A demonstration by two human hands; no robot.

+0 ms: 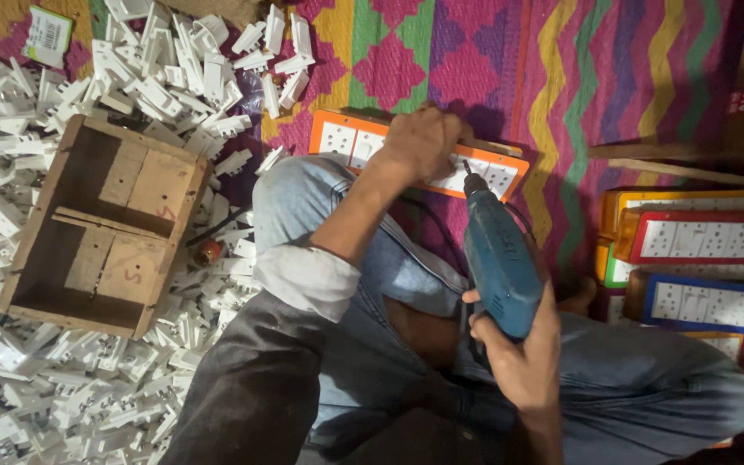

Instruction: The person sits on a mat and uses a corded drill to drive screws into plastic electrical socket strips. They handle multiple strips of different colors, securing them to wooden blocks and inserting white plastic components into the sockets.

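Hundreds of white sockets [36, 129] heap along the mat's [561, 69] left edge around my wooden crate [101, 228]. My left hand [419, 142] presses fingers-together on the orange board [346, 138] lying mid-mat beyond my knee. My right hand [518, 349] is clamped round the blue drill [497, 258], bit touching that board. More boards [703, 237] stack at the right edge.

The left hand [424, 142] reaches out toward twelve o'clock, arm extended, palm down, fingers curled and pressing flat. The right hand [518, 349] sits low at five o'clock, fist closed tight, wrist bent upward
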